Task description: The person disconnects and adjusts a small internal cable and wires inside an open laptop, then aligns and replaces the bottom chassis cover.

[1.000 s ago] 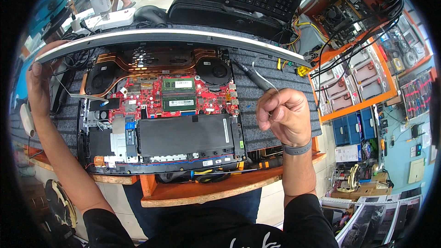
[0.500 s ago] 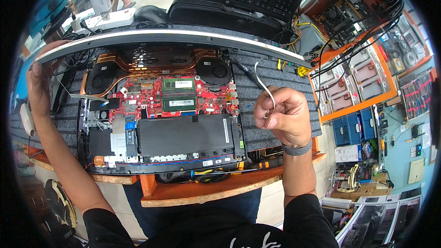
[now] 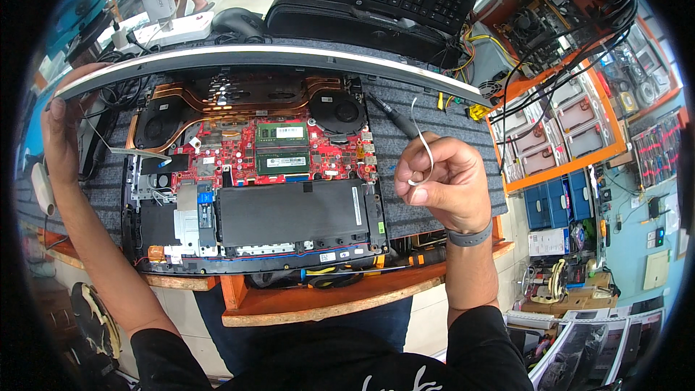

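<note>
"What was gripped in the right hand (image 3: 452,179)?"

"A thin white strip (image 3: 428,148) was pinched between thumb and fingers, with its free end curved up and away above them."

"Where was the strip held?"

"It was held above the striped grey mat (image 3: 409,211), to the right of the opened laptop base (image 3: 217,266). Just beyond the fingers, a dark-handled tool (image 3: 394,117) was seen, partly covered by the hand."

"And the left hand (image 3: 62,127)?"

"The left end of a long panel (image 3: 289,62) was clasped by it, the thumb in front and the fingers partly hidden behind. The panel was seen edge-on, across the far side of the base."

"What was exposed inside?"

"A red circuit board (image 3: 239,165) was exposed, fitted with two green memory modules (image 3: 282,164); nearer the body, a flat black block (image 3: 289,217) was seated."
</note>
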`<state>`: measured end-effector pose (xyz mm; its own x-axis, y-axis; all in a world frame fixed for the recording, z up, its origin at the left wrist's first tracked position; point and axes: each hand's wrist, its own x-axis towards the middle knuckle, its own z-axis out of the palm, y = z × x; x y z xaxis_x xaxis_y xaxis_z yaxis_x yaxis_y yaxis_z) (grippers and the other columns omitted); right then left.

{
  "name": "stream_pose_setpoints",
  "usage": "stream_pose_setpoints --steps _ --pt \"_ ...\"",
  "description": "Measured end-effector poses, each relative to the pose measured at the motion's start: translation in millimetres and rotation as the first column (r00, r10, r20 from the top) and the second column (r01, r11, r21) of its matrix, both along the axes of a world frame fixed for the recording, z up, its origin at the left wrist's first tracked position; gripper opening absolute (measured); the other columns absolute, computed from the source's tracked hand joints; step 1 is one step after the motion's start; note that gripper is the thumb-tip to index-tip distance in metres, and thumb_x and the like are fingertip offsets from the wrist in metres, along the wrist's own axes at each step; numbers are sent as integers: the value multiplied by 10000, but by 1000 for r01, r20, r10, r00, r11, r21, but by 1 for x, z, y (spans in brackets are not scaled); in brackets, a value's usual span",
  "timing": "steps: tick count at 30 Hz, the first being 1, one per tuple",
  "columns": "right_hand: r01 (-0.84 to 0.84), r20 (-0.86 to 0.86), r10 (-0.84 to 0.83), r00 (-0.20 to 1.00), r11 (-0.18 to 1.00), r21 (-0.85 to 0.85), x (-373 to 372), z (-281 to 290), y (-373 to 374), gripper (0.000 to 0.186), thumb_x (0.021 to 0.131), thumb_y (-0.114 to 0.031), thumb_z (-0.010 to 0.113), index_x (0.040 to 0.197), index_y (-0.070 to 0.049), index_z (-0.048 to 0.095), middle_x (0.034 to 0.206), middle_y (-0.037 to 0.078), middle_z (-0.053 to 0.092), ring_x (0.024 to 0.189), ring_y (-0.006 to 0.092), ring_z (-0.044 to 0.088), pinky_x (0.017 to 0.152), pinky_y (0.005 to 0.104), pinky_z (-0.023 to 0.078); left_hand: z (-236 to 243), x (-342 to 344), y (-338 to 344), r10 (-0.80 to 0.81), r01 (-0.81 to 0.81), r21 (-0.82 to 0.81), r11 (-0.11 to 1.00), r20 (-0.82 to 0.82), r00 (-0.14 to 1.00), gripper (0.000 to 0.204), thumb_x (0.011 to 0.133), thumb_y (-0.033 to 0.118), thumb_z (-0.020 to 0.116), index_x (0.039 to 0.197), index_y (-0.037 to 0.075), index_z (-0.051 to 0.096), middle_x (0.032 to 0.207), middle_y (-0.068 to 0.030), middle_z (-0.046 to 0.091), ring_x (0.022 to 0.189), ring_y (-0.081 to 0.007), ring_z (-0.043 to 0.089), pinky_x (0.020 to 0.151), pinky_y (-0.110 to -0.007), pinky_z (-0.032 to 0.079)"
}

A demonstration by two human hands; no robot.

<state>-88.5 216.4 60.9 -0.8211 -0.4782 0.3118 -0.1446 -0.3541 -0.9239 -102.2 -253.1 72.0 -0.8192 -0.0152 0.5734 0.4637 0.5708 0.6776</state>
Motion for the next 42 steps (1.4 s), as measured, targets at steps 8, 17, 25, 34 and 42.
stream_pose_setpoints --steps 8,17,25,34,42 --pt "-6 78 7 997 1000 -16 0 1 0 238 678 74 684 899 40 601 878 136 592 752 192 622 675 290 533 0 0 -1 -22 21 28 999 10 1000 677 821 615 395 1103 23 564 1092 -118 592 1050 -201 529 921 -361 363" --pt "17 46 -15 999 999 -38 0 1 -1 218 690 80 669 892 47 594 858 127 581 734 191 611 651 272 517 -1 0 -1 11 -11 -3 1000 -5 1000 674 818 623 388 1089 35 576 1081 -124 597 1050 -218 536 932 -391 363" --pt "11 95 -9 995 1000 -20 0 1 -3 193 723 32 665 903 33 594 830 124 588 717 189 612 626 262 509 1 1 1 0 0 2 1000 3 1000 679 816 623 394 1088 28 575 1080 -125 597 1044 -212 536 926 -377 363" --pt "-3 94 7 996 999 -38 -2 -1 0 158 725 24 668 862 19 591 840 127 594 723 192 611 631 274 509 0 0 -1 -10 10 14 1000 8 1000 679 817 617 401 1093 19 568 1083 -126 591 1039 -204 532 910 -361 368" --pt "19 90 -20 996 1000 6 1 3 -3 236 699 57 675 915 21 587 890 133 606 781 185 614 693 277 508 1 0 0 -16 16 17 1000 12 1000 702 812 631 397 1094 10 563 1088 -127 586 1039 -203 529 914 -364 362"
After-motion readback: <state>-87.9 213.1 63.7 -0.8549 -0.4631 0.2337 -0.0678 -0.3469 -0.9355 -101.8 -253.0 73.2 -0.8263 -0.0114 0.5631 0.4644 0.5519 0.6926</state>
